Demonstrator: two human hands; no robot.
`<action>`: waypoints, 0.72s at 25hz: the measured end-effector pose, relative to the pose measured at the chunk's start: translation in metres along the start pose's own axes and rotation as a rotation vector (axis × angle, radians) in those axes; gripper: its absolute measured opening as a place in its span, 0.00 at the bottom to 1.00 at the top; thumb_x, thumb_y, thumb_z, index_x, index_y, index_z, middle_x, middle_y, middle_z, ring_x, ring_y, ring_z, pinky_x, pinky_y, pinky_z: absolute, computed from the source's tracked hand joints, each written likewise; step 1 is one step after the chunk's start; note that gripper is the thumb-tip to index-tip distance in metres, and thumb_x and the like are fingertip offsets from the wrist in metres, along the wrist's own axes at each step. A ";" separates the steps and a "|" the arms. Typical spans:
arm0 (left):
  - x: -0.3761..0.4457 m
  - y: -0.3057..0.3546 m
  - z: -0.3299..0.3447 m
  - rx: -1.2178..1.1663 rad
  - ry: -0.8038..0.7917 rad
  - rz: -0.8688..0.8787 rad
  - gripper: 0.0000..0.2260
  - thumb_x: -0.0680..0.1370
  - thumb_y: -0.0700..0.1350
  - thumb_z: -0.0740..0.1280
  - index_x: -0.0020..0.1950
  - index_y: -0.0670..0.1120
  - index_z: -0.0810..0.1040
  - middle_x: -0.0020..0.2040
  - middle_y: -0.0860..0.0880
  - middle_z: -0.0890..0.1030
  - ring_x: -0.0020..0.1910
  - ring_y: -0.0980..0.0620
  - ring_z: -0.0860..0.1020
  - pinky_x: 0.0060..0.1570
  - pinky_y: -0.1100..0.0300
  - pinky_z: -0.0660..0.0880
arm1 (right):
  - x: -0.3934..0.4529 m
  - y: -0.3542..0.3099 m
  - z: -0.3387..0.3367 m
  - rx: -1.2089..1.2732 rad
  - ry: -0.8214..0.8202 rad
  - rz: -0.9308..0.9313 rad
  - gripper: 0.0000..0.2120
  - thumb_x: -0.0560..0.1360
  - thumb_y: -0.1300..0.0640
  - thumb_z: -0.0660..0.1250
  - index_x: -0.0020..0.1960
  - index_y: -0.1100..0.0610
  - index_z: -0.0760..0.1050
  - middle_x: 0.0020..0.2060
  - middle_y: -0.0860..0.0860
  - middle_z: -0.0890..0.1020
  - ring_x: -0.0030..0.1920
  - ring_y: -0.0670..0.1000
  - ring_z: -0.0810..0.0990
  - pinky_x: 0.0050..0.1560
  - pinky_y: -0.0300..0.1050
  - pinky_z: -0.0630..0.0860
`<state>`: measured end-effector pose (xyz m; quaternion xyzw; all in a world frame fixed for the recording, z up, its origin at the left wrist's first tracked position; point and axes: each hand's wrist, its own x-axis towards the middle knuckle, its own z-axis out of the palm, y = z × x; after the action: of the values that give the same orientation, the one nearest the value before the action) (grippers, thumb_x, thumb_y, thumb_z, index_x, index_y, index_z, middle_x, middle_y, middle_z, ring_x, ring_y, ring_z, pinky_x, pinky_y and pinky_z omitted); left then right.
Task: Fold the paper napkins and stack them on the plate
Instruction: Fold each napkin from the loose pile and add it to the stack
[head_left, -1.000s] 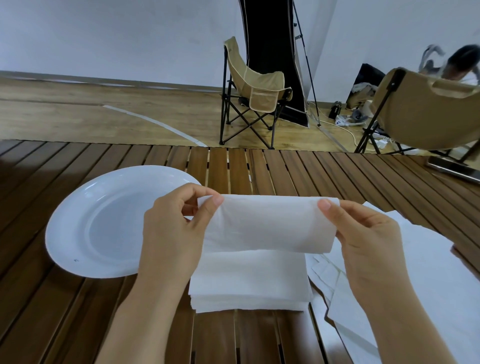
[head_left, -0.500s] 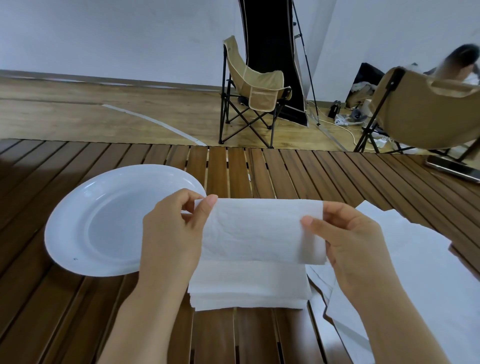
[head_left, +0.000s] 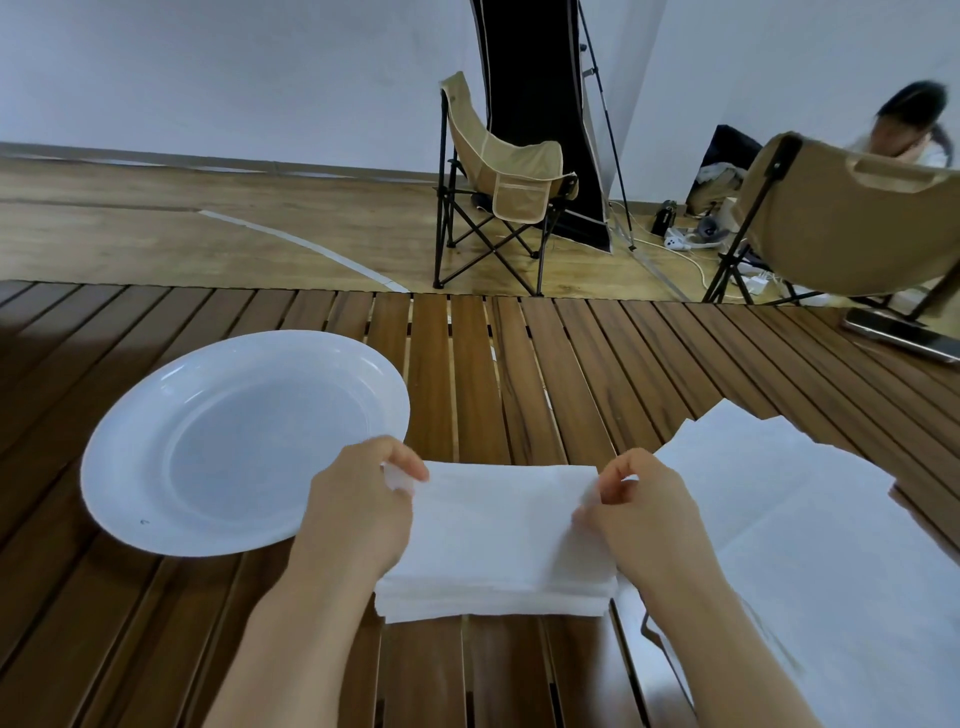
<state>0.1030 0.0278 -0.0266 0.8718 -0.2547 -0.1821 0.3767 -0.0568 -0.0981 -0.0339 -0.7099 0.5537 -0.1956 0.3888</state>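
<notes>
Seen from above, looking down at a slatted wooden desk (head_left: 467, 353). Near the lower middle, a folded napkin (head_left: 504, 514) lying on top of a stack of folded napkins (head_left: 493, 597) on the desk, not on the plate. Left hand (head_left: 358, 509) pinching the napkin's far left corner between thumb and fingers; right hand (head_left: 649, 514) pinching the far right corner the same way. Both grips closed on paper, forearms reaching in from the bottom edge.

To the left, just beside the stack, a white round plate (head_left: 130, 467), nothing resting in it. To the right, a loose spread of unfolded napkins (head_left: 805, 519), overlapping and running off the lower right corner. Farther back, two tan folding chairs (head_left: 514, 176), a dark stand, cables on a wooden floor, and another person partly visible at the upper right.

Likely step: squaring the top napkin onto the stack. To do it well: keep both pinches light and level, line the far edge and both corners up with the layers beneath, then lower and smooth flat from the fold outward so no air or crease stays trapped. Thin tissue, probably quick to tear or skew under an uneven pull. Whole stack apparently yet to be moved onto the plate; best lifted with both hands from underneath to keep the edges aligned.
</notes>
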 end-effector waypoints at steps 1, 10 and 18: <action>0.001 -0.001 0.001 0.005 -0.014 -0.022 0.11 0.78 0.38 0.62 0.45 0.53 0.79 0.51 0.51 0.76 0.44 0.55 0.72 0.32 0.68 0.65 | 0.000 0.001 0.001 -0.070 0.004 -0.027 0.08 0.70 0.67 0.68 0.40 0.55 0.75 0.38 0.50 0.80 0.38 0.48 0.75 0.32 0.35 0.67; -0.001 -0.004 0.001 0.126 -0.081 -0.044 0.12 0.79 0.41 0.64 0.57 0.55 0.80 0.61 0.50 0.75 0.58 0.50 0.74 0.55 0.61 0.71 | 0.002 0.004 0.002 -0.306 -0.037 -0.030 0.08 0.75 0.63 0.66 0.44 0.52 0.80 0.44 0.50 0.80 0.45 0.49 0.78 0.35 0.33 0.70; -0.012 0.004 -0.003 0.227 -0.254 -0.014 0.17 0.80 0.50 0.61 0.70 0.57 0.68 0.71 0.52 0.67 0.68 0.51 0.68 0.63 0.61 0.66 | -0.014 0.001 -0.013 -0.734 0.014 0.196 0.08 0.74 0.64 0.57 0.40 0.52 0.67 0.50 0.48 0.68 0.62 0.54 0.66 0.63 0.56 0.63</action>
<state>0.0934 0.0341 -0.0200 0.8804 -0.3133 -0.2635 0.2394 -0.0706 -0.0897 -0.0248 -0.7444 0.6548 0.0489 0.1216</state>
